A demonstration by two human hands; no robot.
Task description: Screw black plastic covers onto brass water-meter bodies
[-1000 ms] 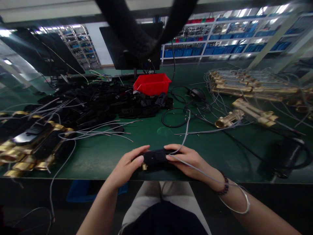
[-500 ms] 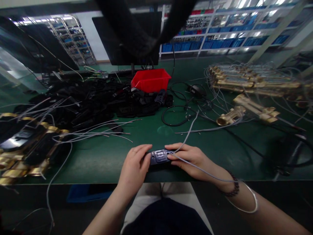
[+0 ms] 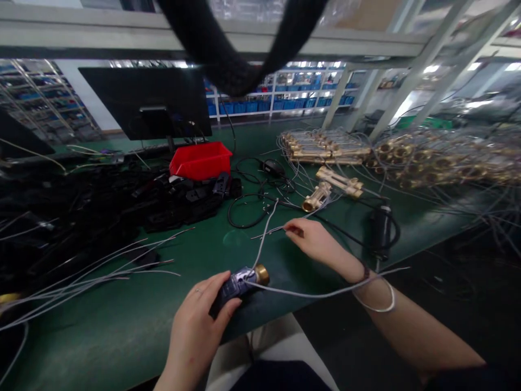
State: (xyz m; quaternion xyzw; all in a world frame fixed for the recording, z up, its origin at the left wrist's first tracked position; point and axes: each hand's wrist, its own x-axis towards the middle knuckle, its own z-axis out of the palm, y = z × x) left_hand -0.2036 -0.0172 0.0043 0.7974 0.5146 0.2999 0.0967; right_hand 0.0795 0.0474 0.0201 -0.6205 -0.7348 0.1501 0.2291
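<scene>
My left hand (image 3: 201,320) grips a small black and brass fitting (image 3: 243,281) near the front edge of the green table (image 3: 122,320); thin grey wires run out of the fitting. My right hand (image 3: 313,240) is stretched out further right on the table, its fingers pinched on the end of a loose grey wire (image 3: 272,230). A bracelet and a bangle sit on that wrist.
A heap of black parts (image 3: 101,201) fills the left. Loose grey wires (image 3: 101,269) lie in front of it. A red bin (image 3: 200,159) and a monitor (image 3: 148,102) stand behind. Brass fittings with wires (image 3: 329,149) are stacked right; a black tool (image 3: 380,228) lies nearby.
My right hand let go of the fitting and reached right and forward to a loose wire. My left hand alone now holds the fitting. My view swung to the right.
</scene>
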